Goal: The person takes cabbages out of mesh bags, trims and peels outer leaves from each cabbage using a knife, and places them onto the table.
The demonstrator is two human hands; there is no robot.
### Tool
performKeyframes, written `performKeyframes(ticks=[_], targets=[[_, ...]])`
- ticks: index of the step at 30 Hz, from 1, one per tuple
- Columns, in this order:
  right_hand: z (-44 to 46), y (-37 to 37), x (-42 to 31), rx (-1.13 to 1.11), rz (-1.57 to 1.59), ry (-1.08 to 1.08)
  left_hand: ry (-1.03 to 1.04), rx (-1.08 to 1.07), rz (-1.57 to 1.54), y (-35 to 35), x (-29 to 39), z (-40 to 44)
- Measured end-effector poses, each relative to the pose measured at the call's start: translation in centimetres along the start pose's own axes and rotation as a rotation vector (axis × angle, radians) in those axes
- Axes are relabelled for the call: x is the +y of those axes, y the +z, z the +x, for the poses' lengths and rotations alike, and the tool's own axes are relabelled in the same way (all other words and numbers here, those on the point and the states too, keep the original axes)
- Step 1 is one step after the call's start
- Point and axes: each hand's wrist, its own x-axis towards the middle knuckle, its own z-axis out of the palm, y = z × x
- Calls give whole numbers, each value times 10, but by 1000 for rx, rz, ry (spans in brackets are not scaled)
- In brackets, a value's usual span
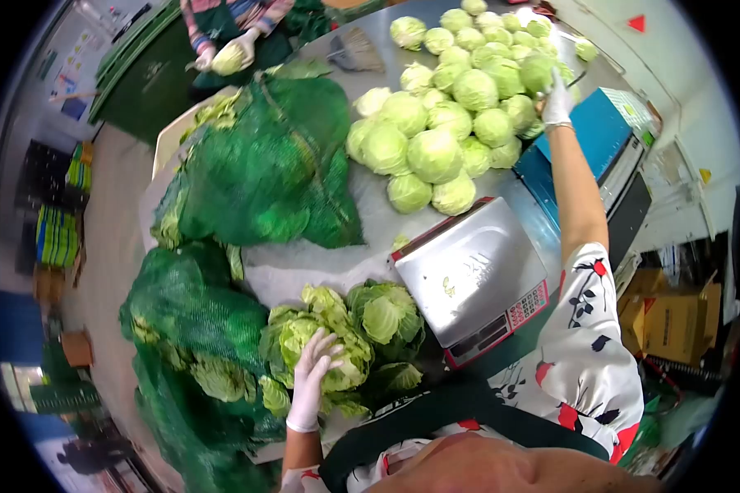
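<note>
My left hand (314, 374), in a white glove, rests with its fingers spread on a leafy cabbage (292, 338) close to my body. Another untrimmed cabbage (384, 314) with dark outer leaves sits just right of it. My gloved right hand (558, 105) reaches far out to the right edge of the cabbage pile (437, 156), against a pale green cabbage (538, 72). A thin dark tool (580, 79) sticks out beside its fingers, which look partly curled. Its kind is too small to make out.
A scale (469, 271) with a metal plate stands between my arms, a blue machine (592, 135) beyond it. Green mesh sacks (263, 164) of cabbages fill the left side. Across the table, a co-worker's gloved hands (247, 43) hold a cabbage. A brush (356, 51) lies nearby.
</note>
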Motion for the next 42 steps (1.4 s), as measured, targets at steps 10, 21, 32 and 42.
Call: performKeyframes(ticks=[10, 21, 32, 42], targets=[[-130, -14, 50, -586, -546, -224, 209, 353, 199, -67, -62, -31], [-449, -37, 69, -1003, -727, 229, -382, 1185, -807, -325, -145, -63], [-501, -48, 89, -1152, -653, 339, -98, 759, -1037, -350, -175, -33], [-528, -69, 76, -1211, -877, 297, 448, 519, -254, -239, -97, -116]])
